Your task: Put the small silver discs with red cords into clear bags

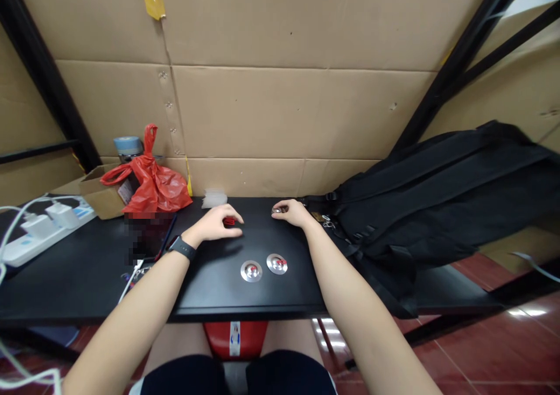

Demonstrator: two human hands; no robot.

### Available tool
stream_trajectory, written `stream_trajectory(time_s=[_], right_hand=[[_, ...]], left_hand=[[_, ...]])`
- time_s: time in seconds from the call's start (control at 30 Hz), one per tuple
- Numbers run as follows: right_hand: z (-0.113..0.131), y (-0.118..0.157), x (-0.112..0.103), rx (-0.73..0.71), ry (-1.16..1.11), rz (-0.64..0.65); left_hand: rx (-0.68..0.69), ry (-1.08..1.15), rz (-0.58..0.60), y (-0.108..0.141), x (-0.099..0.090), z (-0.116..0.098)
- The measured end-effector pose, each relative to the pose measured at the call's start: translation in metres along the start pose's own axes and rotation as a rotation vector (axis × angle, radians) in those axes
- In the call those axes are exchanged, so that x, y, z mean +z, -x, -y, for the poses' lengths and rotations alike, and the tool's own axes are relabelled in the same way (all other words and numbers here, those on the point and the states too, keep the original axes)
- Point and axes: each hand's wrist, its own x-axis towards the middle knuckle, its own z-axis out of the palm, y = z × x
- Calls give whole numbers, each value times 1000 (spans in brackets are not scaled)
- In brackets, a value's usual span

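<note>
Over the back of the black table (210,284), my left hand (214,223) is open, thumb and fingers apart. A small red bundle (228,222) shows between its fingers, partly hidden by them; its kind is unclear. My right hand (294,213) is closed in a pinch around a small shiny metal piece (276,210), mostly covered by the fingers. Nearer the front edge lie two round silver metal discs side by side, the left disc (245,272) and the right disc (273,268). Each has a raised centre and a small red piece on it.
A black backpack (437,191) fills the right side. On the left are a red plastic bag (160,185), a cardboard box (102,193) and a white power strip (26,248) with cables. Clear plastic pieces (214,198) lie against the cardboard wall (280,115).
</note>
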Motion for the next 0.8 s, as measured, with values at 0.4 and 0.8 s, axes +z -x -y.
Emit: stream_trajectory(time_s=[0.4,0.8], right_hand=[[46,6,-9,-139,109,-83],[101,25,23,-298,-127,259]], left_hand=[[254,145,376,-6,20,-32],[-43,-199,-115,-5,7,-1]])
